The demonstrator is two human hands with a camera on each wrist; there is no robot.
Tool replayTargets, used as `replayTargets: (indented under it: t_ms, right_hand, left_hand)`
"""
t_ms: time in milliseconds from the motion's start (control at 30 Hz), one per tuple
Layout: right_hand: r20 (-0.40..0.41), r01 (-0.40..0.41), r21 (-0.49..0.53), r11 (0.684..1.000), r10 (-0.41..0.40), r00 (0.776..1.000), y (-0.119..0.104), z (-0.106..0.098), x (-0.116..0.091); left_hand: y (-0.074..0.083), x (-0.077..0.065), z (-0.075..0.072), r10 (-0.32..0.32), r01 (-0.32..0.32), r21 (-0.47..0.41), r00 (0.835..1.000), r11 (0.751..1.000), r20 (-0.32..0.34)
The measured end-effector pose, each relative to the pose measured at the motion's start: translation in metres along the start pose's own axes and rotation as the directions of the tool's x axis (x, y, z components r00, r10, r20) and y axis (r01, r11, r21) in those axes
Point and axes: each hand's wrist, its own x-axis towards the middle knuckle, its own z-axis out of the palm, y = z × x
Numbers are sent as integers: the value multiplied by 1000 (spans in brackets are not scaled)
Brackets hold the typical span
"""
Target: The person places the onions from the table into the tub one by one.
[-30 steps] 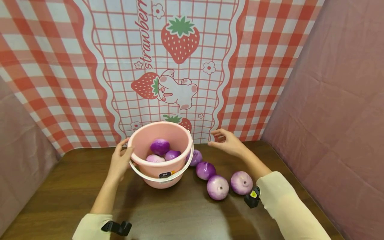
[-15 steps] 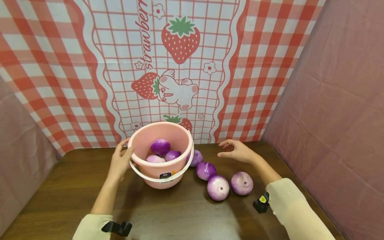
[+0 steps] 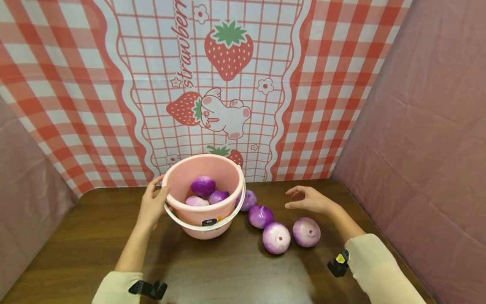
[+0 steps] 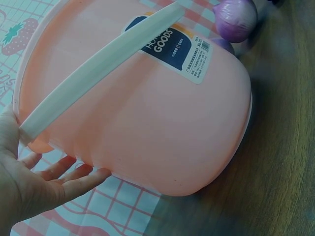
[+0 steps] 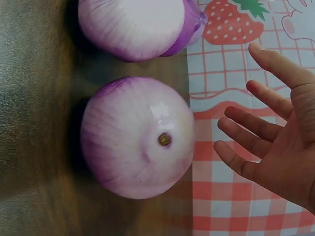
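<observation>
Head view: the left hand [image 3: 151, 206] grips the bucket [image 3: 193, 216], three onions [image 3: 203, 186] inside it; the right hand [image 3: 312, 200], fingers loose, holds nothing. Four loose onions [image 3: 276, 238] lie between the left grip and right hand or just nearer; by count, under half are in.

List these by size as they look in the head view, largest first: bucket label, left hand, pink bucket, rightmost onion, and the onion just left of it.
1. Pink bucket
2. Left hand
3. Rightmost onion and the onion just left of it: too alike to rank
4. Bucket label, smallest
</observation>
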Motion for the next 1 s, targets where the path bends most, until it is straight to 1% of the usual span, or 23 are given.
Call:
replayTargets:
  t_ms: [333, 500, 667, 1000]
  right_hand:
    - [35, -38, 19, 999, 37, 999, 10, 4, -12]
    - [64, -38, 16, 999, 37, 997, 20, 8, -16]
    - [93, -36, 40, 999, 32, 995, 28, 13, -20]
    - [125, -10, 55, 998, 3, 992, 35, 19, -25]
  left_hand:
    - [0, 0, 0, 2, -2, -3, 1000, 1000, 0]
    - [-1, 0, 0, 6, -6, 0, 1000, 1000, -3]
    - [-1, 0, 0, 7, -7, 0, 1000, 1000, -3]
    - [0, -1, 0, 0, 0, -5, 1000, 1000, -1]
